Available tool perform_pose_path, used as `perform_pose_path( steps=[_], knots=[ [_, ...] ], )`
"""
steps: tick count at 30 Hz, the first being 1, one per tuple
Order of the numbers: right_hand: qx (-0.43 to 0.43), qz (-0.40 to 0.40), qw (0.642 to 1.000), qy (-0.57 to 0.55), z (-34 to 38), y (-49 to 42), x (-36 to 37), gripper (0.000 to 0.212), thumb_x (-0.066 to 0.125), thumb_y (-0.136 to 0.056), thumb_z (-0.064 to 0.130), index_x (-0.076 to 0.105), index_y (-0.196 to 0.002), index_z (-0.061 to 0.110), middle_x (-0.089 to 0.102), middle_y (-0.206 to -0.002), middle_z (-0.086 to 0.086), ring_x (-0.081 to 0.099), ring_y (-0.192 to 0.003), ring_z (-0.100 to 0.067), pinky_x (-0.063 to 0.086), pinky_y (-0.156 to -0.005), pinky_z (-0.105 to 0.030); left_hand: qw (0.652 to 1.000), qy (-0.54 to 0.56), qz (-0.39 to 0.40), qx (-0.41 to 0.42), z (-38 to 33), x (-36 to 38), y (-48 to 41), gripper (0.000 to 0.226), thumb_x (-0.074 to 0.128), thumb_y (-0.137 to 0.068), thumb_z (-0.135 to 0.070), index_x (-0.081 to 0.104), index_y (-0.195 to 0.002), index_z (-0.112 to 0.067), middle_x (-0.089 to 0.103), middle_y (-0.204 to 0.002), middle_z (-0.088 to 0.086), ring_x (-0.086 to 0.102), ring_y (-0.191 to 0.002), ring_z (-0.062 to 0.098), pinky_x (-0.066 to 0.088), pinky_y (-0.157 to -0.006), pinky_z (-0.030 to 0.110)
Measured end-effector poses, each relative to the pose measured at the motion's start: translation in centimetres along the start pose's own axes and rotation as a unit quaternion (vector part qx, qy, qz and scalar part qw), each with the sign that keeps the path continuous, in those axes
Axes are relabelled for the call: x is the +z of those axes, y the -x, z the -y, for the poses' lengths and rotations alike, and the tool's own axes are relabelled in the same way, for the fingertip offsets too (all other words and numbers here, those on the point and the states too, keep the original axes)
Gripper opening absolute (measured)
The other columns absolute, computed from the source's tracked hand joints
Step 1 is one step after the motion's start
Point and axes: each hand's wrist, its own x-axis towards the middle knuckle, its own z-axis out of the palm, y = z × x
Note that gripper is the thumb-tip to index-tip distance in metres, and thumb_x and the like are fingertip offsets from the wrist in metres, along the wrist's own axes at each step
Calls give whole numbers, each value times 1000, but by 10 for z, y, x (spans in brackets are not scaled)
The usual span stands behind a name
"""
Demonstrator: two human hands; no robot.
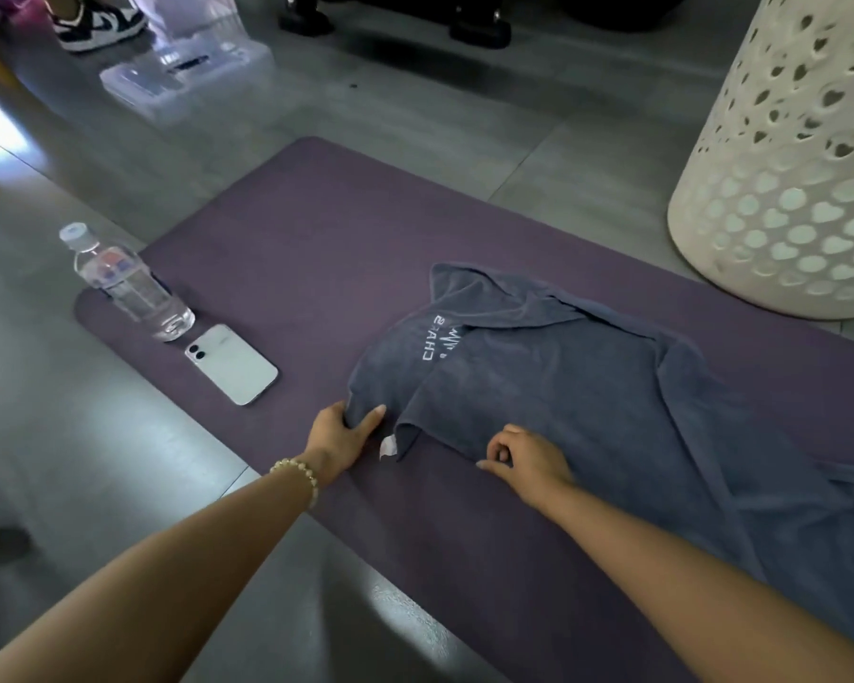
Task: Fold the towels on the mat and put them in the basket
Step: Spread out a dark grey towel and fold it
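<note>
Head view: 1 rumpled blue-grey terry towel (587,386) lies on the purple foam mat (292,248), near the white plastic basket with heart-shaped holes (784,189). The left hand (341,431) grasps the towel's near-left corner. The right hand (528,458), fingers curled, pinches its near edge. A clear water bottle (129,283) and a white phone (232,364) sit at the mat's left end.

The mat (292,229) runs out of view at its near and right ends, and the towel (562,386) lying on it is cut off there too. Beside the mat's far right side, the basket (779,199) loses its top and right flank to the picture's edge. A fold swallows part of the towel's white lettering. The left hand (341,431) has fingers hidden under a towel corner. Whether the right hand (528,458) pinches cloth is unclear.
</note>
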Motion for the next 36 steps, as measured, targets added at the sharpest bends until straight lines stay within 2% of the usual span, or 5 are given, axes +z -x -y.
perform_pose_path(
  steps=[9, 18, 25, 30, 36],
  knots=[
    [0, 366, 928, -70, 29, 41, 5, 29, 74, -82, 28, 55, -61, 24, 54, -56, 7, 50, -49, 0, 43, -52, -15, 991, 120, -55, 29, -1, -35, 3, 13, 58, -94, -19, 62, -87, -9, 56, -63, -2, 52, -53, 4, 45, -54, 18],
    [131, 129, 810, -557, 98, -7, -27, 46, 42, -94, 53, 60, -114, 16, 68, -104, -1, 65, -94, -15, 52, -79, -26, 957, 25, 182, 226, -34, -3, 28, 28, 62, -91, -15, 62, -119, -12, 67, -91, 2, 56, -81, 5, 47, -79, 18],
    [187, 9, 786, -589, 65, 0, -52, 41, 59, -90, 41, 66, -116, 10, 71, -108, -11, 67, -102, -26, 49, -98, -42, 966, 61, 177, 177, -93, 25, 34, 34, 42, -98, -39, 63, -90, -14, 53, -68, -2, 52, -63, 10, 47, -65, 27],
    [167, -57, 794, -581, 21, 39, -87, 26, 55, -95, 29, 70, -102, 9, 74, -97, -8, 69, -92, -20, 54, -85, -29, 877, -164, 205, 402, -132, 77, 18, 45, 42, -95, -47, 56, -127, -19, 55, -125, 0, 47, -115, 10, 30, -106, 25],
    [211, -151, 779, -570, -73, 144, -149, 31, 57, -93, 30, 70, -102, 3, 74, -99, -11, 68, -96, -23, 54, -85, -29, 822, -154, 390, 386, -212, 180, 61, 27, 60, -91, -31, 60, -66, -21, 59, -59, -20, 53, -61, -8, 37, -67, 6]
  ],
)
